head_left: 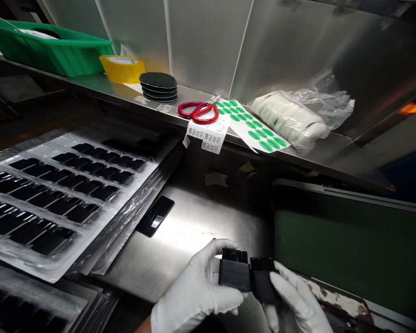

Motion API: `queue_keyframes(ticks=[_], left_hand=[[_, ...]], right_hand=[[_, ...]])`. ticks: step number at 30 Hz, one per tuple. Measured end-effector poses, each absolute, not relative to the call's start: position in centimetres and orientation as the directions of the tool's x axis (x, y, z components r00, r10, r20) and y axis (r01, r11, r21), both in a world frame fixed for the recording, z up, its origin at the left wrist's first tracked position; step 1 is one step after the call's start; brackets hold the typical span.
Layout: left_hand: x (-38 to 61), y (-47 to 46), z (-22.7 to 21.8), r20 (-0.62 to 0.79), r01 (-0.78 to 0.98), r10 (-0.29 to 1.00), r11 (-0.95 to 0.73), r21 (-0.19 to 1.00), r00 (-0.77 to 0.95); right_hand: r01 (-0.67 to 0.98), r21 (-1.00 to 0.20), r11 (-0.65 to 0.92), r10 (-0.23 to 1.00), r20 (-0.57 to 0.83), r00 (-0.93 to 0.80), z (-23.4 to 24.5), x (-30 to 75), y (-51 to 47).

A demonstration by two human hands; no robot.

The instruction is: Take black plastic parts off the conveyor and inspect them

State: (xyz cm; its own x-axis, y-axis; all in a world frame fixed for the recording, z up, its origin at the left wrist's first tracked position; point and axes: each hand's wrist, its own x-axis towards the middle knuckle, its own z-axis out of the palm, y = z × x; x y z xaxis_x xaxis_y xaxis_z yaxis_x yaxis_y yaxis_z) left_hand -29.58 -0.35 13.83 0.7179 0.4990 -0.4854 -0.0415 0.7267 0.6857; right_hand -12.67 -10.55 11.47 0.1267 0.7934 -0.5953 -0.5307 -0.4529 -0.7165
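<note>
My left hand (197, 282), in a white glove, grips a small black plastic box-shaped part (234, 274) between thumb and fingers. Close beside it, my gloved right hand (298, 296) holds a second black plastic part (263, 277). The two parts sit side by side; I cannot tell whether they touch. Both are above the near edge of the metal table (194, 217). Farther left on that table lies a flat black rectangular piece (156, 216) with a bright reflection on it.
Stacked clear trays (58, 199) of black parts stand at left. Along the shelf are a green bin (65, 55), yellow tape (123, 69), black discs (158, 87), red-handled scissors (204, 112), a green-sticker sheet (251, 124) and a bagged white bundle (287, 115). A green conveyor belt (350, 245) runs at right.
</note>
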Motion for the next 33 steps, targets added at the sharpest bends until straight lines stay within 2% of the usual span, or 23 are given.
queue_keyframes(ticks=[4,9,13,19,27,33], left_hand=[[-31.1,-0.5,12.9,-0.497,-0.06,0.539,0.716,0.695,0.68],[-32.1,-0.2,11.6,-0.524,-0.024,0.59,0.678,0.735,0.614],[-32.2,0.1,11.1,-0.548,0.009,0.554,0.698,0.716,0.626],[-32.2,0.7,10.8,-0.541,0.028,0.547,0.686,0.727,0.639],[-32.3,1.1,11.4,-0.558,0.009,0.534,0.717,0.697,0.636],[-32.7,1.6,11.8,-0.583,0.036,0.524,0.724,0.689,0.621]], right_hand=[[-0.425,-0.739,-0.523,0.774,-0.621,0.127,11.3,-13.9,-9.8],[-0.32,-0.813,-0.486,0.804,-0.56,0.201,11.3,-15.3,-8.7],[-0.314,-0.814,-0.488,0.796,-0.563,0.222,11.9,-15.8,-8.0],[-0.216,-0.826,-0.52,0.787,-0.562,0.254,12.7,-15.8,-7.9],[-0.208,-0.831,-0.516,0.767,-0.556,0.321,12.9,-16.2,-8.2],[-0.243,-0.822,-0.514,0.774,-0.567,0.282,12.1,-16.6,-8.1]])
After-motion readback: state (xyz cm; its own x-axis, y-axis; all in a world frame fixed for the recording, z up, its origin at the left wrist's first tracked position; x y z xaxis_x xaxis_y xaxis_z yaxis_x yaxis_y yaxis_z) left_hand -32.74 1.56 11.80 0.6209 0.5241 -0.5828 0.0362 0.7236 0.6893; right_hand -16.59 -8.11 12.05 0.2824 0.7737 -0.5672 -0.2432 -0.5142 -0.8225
